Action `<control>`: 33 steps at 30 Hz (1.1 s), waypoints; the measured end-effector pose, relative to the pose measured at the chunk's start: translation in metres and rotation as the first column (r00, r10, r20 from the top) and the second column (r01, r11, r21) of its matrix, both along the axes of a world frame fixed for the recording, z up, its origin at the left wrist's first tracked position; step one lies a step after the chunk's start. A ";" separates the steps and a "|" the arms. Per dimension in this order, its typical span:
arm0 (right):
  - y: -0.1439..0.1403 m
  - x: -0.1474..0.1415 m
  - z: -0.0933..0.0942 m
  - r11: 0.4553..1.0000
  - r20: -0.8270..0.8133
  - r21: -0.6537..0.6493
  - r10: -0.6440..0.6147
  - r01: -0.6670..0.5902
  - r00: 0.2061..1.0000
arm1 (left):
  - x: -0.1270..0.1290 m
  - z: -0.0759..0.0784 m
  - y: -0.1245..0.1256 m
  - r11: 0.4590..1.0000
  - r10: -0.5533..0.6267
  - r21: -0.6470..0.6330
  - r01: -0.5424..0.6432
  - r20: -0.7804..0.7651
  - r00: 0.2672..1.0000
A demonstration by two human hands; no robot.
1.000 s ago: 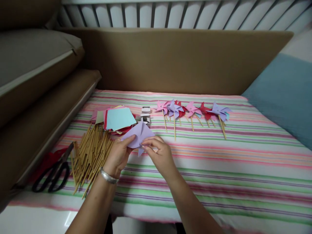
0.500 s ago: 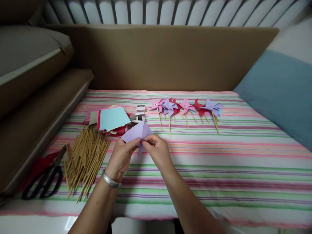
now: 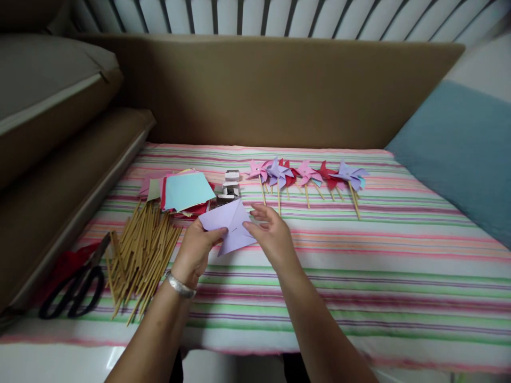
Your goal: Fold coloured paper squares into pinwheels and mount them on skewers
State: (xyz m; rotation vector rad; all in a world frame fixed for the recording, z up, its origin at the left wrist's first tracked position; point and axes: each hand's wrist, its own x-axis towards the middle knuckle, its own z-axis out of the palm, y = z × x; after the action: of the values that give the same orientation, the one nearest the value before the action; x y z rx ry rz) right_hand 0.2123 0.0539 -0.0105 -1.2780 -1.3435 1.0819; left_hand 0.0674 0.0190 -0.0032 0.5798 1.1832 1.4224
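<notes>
My left hand (image 3: 194, 244), with a silver bangle at the wrist, pinches a lavender paper square (image 3: 237, 242) at its left side, thumb on top. The sheet is tilted, and a diagonal line and a short dark mark show on its face. My right hand (image 3: 273, 234) is at the sheet's right edge. Its thumb tip touches or nearly touches the paper, while the fingers are apart from the thumb. Just beyond the square stand small white boxes (image 3: 230, 186) with dark contents.
Left lie a stack of coloured paper (image 3: 187, 191), many thin wooden sticks (image 3: 143, 255) and black-handled scissors (image 3: 75, 290) by a red item. Finished paper pinwheels (image 3: 307, 173) lie in a row at the back. Brown cushions (image 3: 72, 159) border the striped cloth (image 3: 359, 292).
The lavender paper, bunched between both hands before, is now spread flatter. My right hand has loosened its pinch and moved slightly right; my left hand keeps hold.
</notes>
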 end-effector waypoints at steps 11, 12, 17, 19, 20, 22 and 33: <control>-0.002 -0.005 -0.003 0.953 -0.303 -0.151 0.207 -0.261 0.930 | 0.008 0.001 -0.003 0.997 -0.069 -0.033 0.066 -0.089 0.994; -0.001 -0.005 -0.003 0.954 -0.332 -0.158 0.192 -0.255 0.923 | 0.008 0.000 -0.003 0.996 -0.087 -0.026 0.085 -0.077 0.993; -0.001 -0.004 -0.004 0.945 -0.482 -0.221 0.110 -0.241 0.870 | 0.005 -0.007 -0.002 0.981 -0.187 -0.047 0.187 0.016 0.982; -0.002 -0.004 -0.004 0.945 -0.497 -0.227 0.097 -0.238 0.862 | 0.006 -0.008 -0.002 0.981 -0.178 -0.072 0.179 0.021 0.984; -0.003 -0.005 -0.004 0.945 -0.501 -0.227 0.094 -0.235 0.860 | 0.006 -0.008 -0.002 0.982 -0.169 -0.082 0.170 0.018 0.985; -0.004 -0.007 -0.004 0.944 -0.512 -0.230 0.090 -0.237 0.855 | 0.007 -0.007 -0.002 0.983 -0.157 -0.096 0.157 0.002 0.988; -0.008 -0.011 -0.005 0.982 -0.270 -0.116 0.116 -0.152 0.956 | -0.003 -0.011 0.003 0.994 0.008 -0.110 -0.006 0.016 1.000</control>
State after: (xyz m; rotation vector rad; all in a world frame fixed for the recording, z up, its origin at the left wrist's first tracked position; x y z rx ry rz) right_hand 0.2015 0.0463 -0.0155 -1.1060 -1.1843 1.4058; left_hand 0.0641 0.0221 -0.0140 0.4868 1.2435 1.3556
